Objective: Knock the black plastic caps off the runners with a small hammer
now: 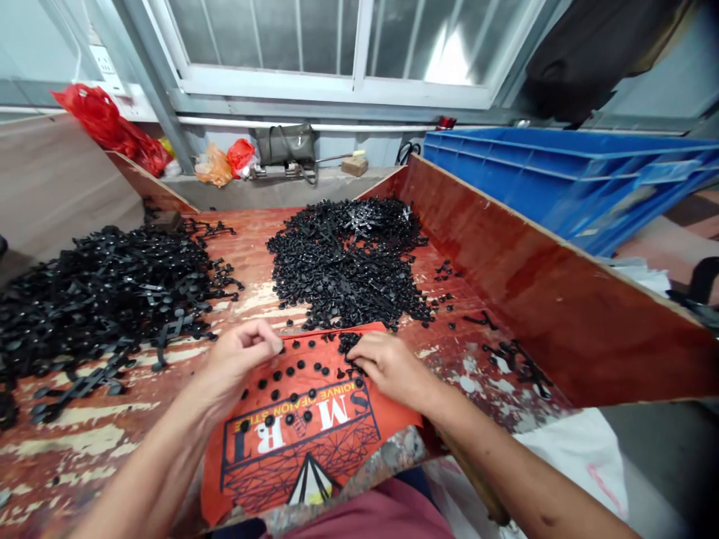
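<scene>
A red printed cloth or bag (359, 442) lies flat at the table's front edge, with small round black plastic pieces (275, 394) spaced over it in loose rows. My left hand (241, 359) is over its upper left part, thumb and forefinger pinched together beside one black piece; whether they grip it is hidden. At the upper right of the cloth, the bent fingers of my right hand (387, 363) close on the edge of a small cluster of black pieces (348, 343). Beyond the cloth rises a large heap of similar black pieces (342, 262).
Another heap of black branched plastic parts (112, 292) covers the left of the worn red-brown table (247, 251). Wooden boards (533, 277) wall the sides. A blue crate (539, 180) stands beyond the right board. Plastic bags (213, 165) and a dark pouch (285, 144) lie along the back ledge.
</scene>
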